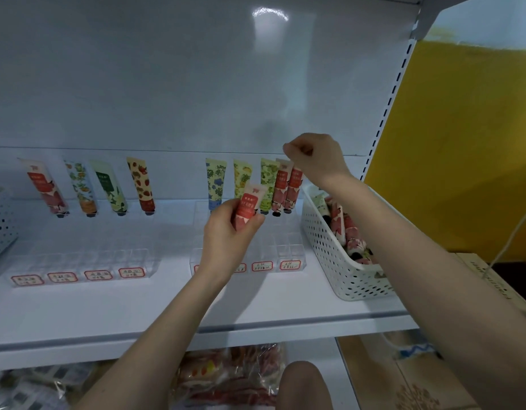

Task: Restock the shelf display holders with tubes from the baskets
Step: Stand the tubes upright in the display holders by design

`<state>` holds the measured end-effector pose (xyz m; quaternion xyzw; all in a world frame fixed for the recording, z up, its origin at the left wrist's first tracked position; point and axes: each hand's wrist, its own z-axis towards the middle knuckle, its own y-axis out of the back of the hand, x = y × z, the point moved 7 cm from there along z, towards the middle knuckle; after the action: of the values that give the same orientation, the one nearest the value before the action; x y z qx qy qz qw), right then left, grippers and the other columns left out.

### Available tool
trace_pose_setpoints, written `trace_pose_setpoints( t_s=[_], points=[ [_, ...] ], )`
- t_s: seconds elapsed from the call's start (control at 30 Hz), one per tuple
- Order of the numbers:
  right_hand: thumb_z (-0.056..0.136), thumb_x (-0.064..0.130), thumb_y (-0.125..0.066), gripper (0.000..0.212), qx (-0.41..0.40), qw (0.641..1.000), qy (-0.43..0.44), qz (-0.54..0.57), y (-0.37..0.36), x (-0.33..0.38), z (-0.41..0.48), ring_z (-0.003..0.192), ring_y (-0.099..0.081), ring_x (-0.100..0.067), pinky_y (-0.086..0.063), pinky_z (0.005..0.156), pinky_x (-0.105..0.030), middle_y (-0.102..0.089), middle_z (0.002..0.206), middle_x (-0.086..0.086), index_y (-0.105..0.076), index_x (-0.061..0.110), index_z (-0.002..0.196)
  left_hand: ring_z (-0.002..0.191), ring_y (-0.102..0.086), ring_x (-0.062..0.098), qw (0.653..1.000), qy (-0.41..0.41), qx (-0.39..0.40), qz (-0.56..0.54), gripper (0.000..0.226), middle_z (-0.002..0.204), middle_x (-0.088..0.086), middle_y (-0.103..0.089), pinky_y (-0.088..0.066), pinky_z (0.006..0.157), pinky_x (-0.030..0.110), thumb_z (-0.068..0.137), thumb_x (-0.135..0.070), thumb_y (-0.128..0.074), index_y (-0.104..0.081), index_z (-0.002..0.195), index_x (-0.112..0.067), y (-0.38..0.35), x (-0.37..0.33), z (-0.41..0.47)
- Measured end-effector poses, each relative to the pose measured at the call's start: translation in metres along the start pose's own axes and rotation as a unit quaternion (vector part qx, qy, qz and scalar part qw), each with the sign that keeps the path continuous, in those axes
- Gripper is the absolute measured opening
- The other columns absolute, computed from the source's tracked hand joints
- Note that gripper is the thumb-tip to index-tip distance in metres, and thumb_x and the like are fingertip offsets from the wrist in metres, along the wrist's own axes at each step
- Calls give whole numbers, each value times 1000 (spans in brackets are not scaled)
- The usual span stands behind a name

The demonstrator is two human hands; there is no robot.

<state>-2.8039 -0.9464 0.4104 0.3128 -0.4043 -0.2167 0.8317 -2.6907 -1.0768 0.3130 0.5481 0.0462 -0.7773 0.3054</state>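
A red-and-pink plastic tube (250,207) is marked with white lettering. A cream plastic tube (141,184) is patterned with red strawberries, a pale-yellow plastic tube (216,182) with blue flowers. A white plastic basket (324,241) is dotted with holes.

Front slots: open from above in left holder (87,258) and right holder (288,247).
Back row: filled by standing tubes (216,184).
Right flank: basket (329,247) just beside right holder.

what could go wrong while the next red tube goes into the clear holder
The right hand hangs just above two leaning red tubes; a brush could tip them. The left hand holds a red tube in front of the clear holder, hiding part of it, so the slot could be missed.
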Motion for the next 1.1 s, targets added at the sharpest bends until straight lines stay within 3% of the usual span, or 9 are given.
trace_pose_setpoints(
  t_s=[0.13,0.2,0.3,0.53,0.67,0.73,0.83,0.93,1.1],
  points=[
    [89,44,-56,49,119,991,-39,52,-3,7,-33,68,-61,-24,-49,72,-31,-65,73,-16,-65,-3,79,75,-52,-3,999,-6,-11,-29,31,84,-16,-54,-38,60,1,79,-18,-73,-50,100,-20,-3,-10,-4],
    [84,43,-62,43,155,985,-42,68,-4,10,-48,85,-64,-27,-50,83,-38,-69,87,-17,-71,1,84,75,-53,-3,999,-11,-8,-43,34,86,-16,-54,-39,60,3,78,-17,-74,-49,101,-20,-8,-15,-6],
    [81,30,-70,24,173,979,-34,99,-2,16,-60,86,-65,-23,-50,78,-32,-71,89,-12,-73,8,90,76,-55,-2,998,-11,7,-65,36,88,-16,-55,-42,62,6,78,-17,-74,-47,101,-22,-15,-21,-11],
    [82,17,-69,15,143,973,-62,172,7,3,-66,60,-60,5,-46,60,-7,-67,79,-1,-70,4,91,81,-54,-4,999,-18,22,-44,36,94,-15,-54,-41,67,5,81,-18,-71,-48,109,-19,-27,-21,-20],
    [84,20,-67,11,54,988,-70,123,30,-19,-57,73,-66,-10,-54,73,-23,-70,84,-4,-69,9,88,105,-52,15,995,-46,39,85,43,115,3,-54,-41,87,24,88,-22,-62,-48,126,-6,-34,5,-41],
    [86,20,-65,14,0,995,-63,81,40,-29,-52,76,-66,-16,-54,74,-22,-70,90,-5,-69,8,93,107,-54,24,981,-82,80,157,37,116,10,-59,-40,89,28,90,-19,-61,-55,122,-2,-42,24,-57],
    [88,20,-62,16,-41,997,-58,19,43,-39,-47,61,-57,-6,-40,50,-3,-66,88,-1,-69,7,96,90,-61,28,945,-141,150,254,20,98,11,-67,-50,80,35,87,-18,-60,-68,99,-4,-56,44,-77],
    [89,19,-60,18,-46,997,-66,-5,36,-46,-40,69,-60,-15,-44,62,-15,-68,92,-6,-69,6,95,71,-61,23,934,-174,162,268,33,79,5,-68,-54,66,32,84,-30,-47,-70,78,-8,-61,49,-80],
    [90,20,-59,19,-32,996,-81,-18,20,-50,-27,92,-62,-20,-48,80,-30,-69,100,-7,-69,7,98,75,-61,23,926,-182,177,280,35,81,5,-68,-53,70,36,84,-31,-44,-71,79,-8,-66,57,-77]
  ],
)
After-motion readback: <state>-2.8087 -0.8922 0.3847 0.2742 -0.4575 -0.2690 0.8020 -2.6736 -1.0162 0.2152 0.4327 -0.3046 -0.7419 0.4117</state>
